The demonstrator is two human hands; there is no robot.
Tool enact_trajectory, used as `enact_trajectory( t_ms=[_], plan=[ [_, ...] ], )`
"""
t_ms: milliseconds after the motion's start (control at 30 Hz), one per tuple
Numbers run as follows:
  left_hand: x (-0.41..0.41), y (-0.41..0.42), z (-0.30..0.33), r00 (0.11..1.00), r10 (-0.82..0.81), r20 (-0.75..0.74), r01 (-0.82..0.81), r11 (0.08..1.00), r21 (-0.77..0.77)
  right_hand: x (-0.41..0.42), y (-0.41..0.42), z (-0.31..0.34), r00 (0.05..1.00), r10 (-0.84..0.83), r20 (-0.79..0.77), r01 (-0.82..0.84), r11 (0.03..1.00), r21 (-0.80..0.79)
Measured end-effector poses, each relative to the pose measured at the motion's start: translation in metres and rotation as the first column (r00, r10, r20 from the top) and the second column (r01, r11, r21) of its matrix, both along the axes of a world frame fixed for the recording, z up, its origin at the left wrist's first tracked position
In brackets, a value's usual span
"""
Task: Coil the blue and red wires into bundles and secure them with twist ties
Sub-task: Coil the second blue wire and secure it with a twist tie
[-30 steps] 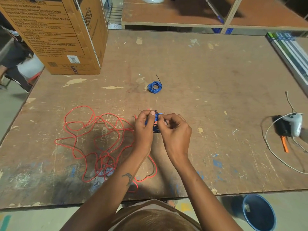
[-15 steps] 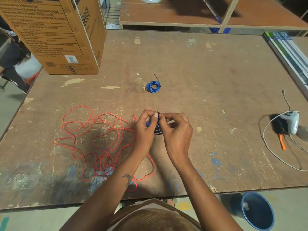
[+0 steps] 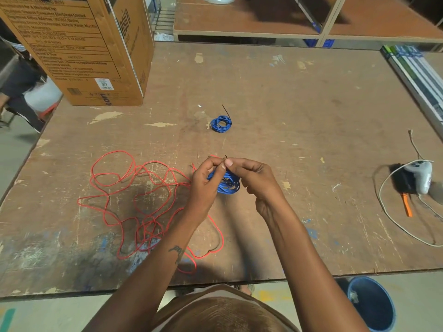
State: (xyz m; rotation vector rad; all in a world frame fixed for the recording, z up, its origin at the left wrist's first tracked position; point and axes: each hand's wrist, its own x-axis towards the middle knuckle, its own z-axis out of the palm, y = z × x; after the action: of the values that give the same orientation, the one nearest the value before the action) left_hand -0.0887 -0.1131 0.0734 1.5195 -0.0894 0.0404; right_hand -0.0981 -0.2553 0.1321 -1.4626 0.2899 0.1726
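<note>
Both your hands meet over the table (image 3: 311, 116): your left hand (image 3: 203, 185) and right hand (image 3: 254, 178) pinch the black twist tie (image 3: 225, 157) above the blue wire coil (image 3: 227, 184) hanging between them. Another tied blue bundle (image 3: 221, 124) lies farther out. Loose red wire (image 3: 134, 200) sprawls to your left, beside a cardboard box (image 3: 96, 51).
</note>
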Motion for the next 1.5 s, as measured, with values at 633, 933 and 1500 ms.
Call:
enact_trajectory(
  t_ms=[633, 933, 1500],
  plan=[
    [0.004, 0.015, 0.003, 0.98, -0.188, 0.064, 0.172, 0.965, 0.199, 0.016, -0.002, -0.008, 0.985, -0.018, -0.174, 0.009, 0.998, -0.055],
    [-0.007, 0.003, 0.002, 0.976, -0.214, 0.045, 0.204, 0.964, 0.172, 0.026, -0.015, -0.015, 0.983, -0.015, -0.181, 0.019, 1.0, 0.02],
    [-0.001, -0.006, -0.009, 0.998, -0.056, -0.04, 0.056, 0.998, -0.018, 0.03, -0.013, -0.028, 0.997, 0.07, -0.029, -0.07, 0.998, -0.005]
  ],
)
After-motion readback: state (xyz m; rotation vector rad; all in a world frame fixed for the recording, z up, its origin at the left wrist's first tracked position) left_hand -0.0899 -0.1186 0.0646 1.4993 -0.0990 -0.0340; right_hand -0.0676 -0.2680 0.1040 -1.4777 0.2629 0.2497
